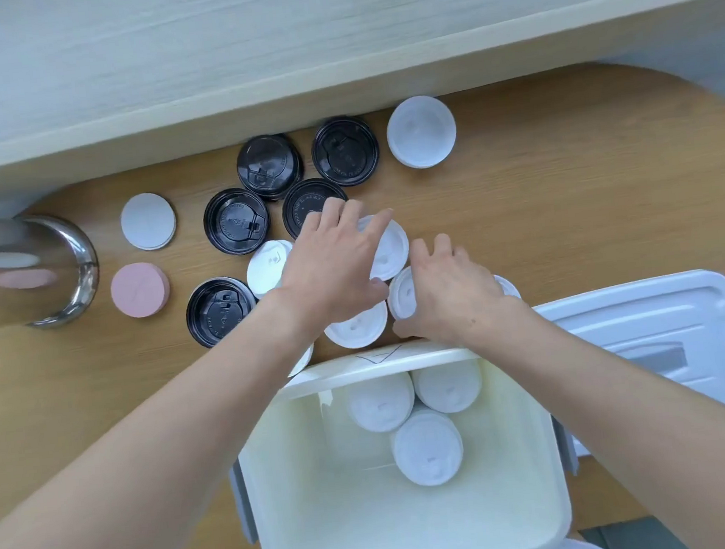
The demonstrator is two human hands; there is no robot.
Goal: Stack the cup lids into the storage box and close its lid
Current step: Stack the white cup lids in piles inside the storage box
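Note:
The open white storage box [279,481] stands at the near edge of the table, with three white cup lids [426,449] lying inside it. The box's own lid [666,324] lies flat to its right. Just beyond the box, my left hand [333,264] rests spread over a white cup lid [391,249]. My right hand [447,297] covers another white lid [402,294], fingers curled round its edge. More white lids [357,330] lie under my wrists. Several black lids [236,222] and a white one [421,131] are spread farther back.
A shiny metal container [63,267] stands at the left. Next to it lie a flat white disc [148,222] and a pink disc [140,290]. A pale wooden board [243,64] runs along the back of the wooden table [590,217].

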